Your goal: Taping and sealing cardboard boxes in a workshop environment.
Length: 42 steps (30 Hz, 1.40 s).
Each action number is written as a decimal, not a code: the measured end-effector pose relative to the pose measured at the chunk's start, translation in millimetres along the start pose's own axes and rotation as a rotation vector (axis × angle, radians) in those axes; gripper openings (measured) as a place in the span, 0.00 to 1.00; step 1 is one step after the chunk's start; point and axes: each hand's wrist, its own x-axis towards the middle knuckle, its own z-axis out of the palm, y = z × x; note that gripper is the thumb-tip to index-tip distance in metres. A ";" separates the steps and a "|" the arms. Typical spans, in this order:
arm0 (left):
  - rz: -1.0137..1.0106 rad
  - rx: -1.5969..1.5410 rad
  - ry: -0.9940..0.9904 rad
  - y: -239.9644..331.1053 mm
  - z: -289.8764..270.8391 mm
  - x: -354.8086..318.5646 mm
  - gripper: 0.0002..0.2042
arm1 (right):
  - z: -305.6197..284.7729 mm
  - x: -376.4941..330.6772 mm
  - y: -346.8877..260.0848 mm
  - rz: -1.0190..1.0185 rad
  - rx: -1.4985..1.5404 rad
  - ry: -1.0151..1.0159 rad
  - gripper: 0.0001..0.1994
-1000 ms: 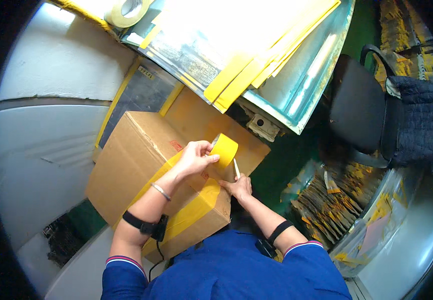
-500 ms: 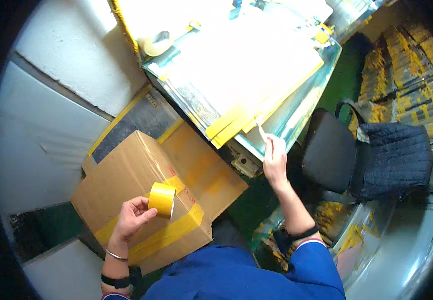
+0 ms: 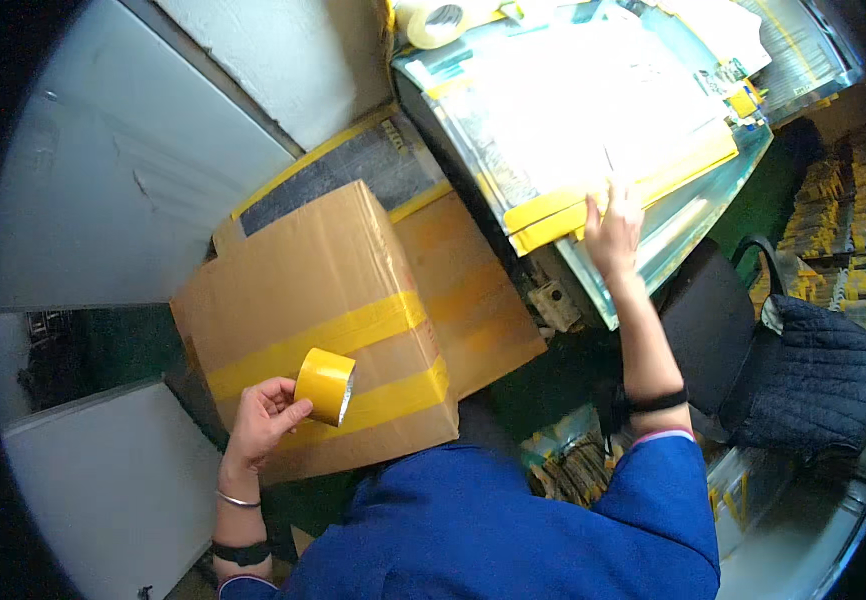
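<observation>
My left hand [image 3: 261, 422] grips a roll of yellow tape [image 3: 323, 387] by its rim, thumb on the near side. Just beneath the roll stands a brown cardboard box [image 3: 293, 270] with wide yellow tape bands [image 3: 393, 390] across it. My right hand [image 3: 616, 235] reaches over the table's near edge, fingers stretched out and apart. Its fingertips lie at the yellow strips [image 3: 553, 220] along the edge of a flat stack [image 3: 493, 120]. Glare washes out much of the stack's top, so whether anything small lies under the fingers is unclear.
A cream tape roll [image 3: 438, 22] sits at the table's far left corner. To the right stands a black chair [image 3: 708, 320] with a dark quilted jacket [image 3: 813, 365] over it. Bundles with yellow edges [image 3: 853, 220] are stacked beyond. Grey panels [image 3: 133, 170] line the left.
My right hand has moved forward onto the yellow strips, and its fingers have spread. My left hand still holds the tape roll above the box. The view has shifted, moving the scene within the picture.
</observation>
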 end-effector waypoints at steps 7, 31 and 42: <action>-0.049 -0.003 -0.060 -23.2 -19.1 -5.6 0.09 | -14.7 -250.3 -138.4 0.727 1.403 -1.149 0.35; 0.780 -0.111 0.261 -28.3 -89.9 -115.9 0.26 | -126.9 -158.6 -334.4 -0.502 1.187 -0.813 0.12; 0.813 0.266 0.259 -11.3 -79.3 -139.4 0.29 | -141.6 -155.9 -351.1 -0.818 1.087 -0.607 0.08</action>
